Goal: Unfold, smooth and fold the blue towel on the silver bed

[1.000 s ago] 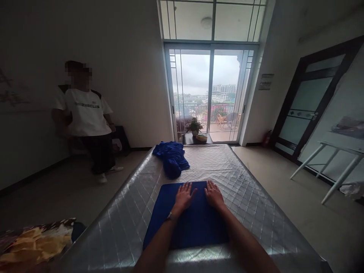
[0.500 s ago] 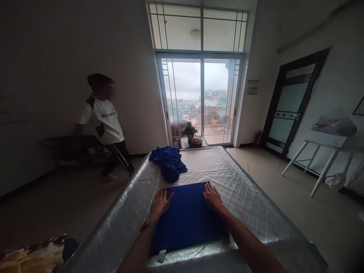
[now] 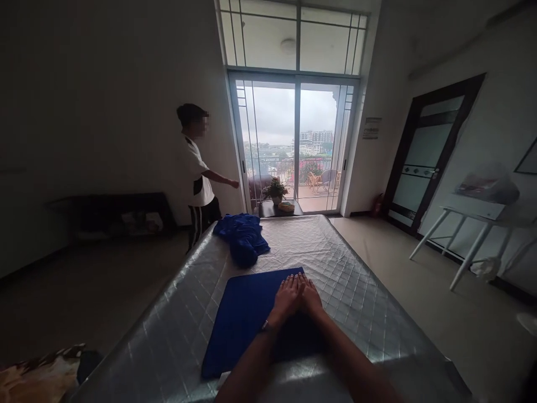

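A flat, neatly folded blue cloth (image 3: 239,319) lies on the silver quilted mattress cover (image 3: 356,291) in front of me. My left hand (image 3: 287,296) rests palm down on the cloth's far right part, fingers stretched out. Right beside it, with the thumbs touching or nearly so, my right hand (image 3: 311,295) lies flat by the far right corner. A pale tag (image 3: 224,378) sticks out at the near edge, partly behind my left forearm. Farther back on the bed is a crumpled blue cloth (image 3: 243,238).
A person (image 3: 199,168) stands beyond the bed's far left corner. A small table with a potted plant (image 3: 276,191) stands before the glass sliding door (image 3: 268,129). To the right is a white-legged table (image 3: 474,215) bearing a bag. A patterned cloth (image 3: 42,372) lies low at left.
My left hand has slid right across the folded cloth, from its left edge to beside my right hand. The person has walked right, toward the glass door.
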`<state>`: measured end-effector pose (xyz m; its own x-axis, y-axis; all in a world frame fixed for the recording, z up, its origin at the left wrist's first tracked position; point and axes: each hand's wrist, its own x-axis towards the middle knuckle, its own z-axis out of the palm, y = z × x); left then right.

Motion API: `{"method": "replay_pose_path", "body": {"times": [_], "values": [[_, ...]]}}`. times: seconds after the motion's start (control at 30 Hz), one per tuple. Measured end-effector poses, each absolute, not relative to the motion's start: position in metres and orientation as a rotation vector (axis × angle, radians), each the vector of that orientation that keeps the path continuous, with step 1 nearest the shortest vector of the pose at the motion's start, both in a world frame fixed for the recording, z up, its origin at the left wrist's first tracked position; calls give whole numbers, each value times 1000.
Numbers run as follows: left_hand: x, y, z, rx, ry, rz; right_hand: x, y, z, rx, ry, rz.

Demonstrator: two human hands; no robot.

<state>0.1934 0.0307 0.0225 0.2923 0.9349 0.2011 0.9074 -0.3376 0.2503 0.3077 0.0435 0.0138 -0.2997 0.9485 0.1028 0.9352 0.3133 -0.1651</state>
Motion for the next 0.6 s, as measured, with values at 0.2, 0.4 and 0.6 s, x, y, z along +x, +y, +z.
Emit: {"method": "replay_pose_path", "body": {"times": [0.2,0.4,0.6], "values": [[120,8,26,2344,1945,297,302,39,27,-1797,-2297,176],[25,-25,19,2132,2266,175,299,27,42,-1819,-2265,131],[-3,-34,7,2142,2325,216,312,-19,38,-1774,-2323,146]]}}
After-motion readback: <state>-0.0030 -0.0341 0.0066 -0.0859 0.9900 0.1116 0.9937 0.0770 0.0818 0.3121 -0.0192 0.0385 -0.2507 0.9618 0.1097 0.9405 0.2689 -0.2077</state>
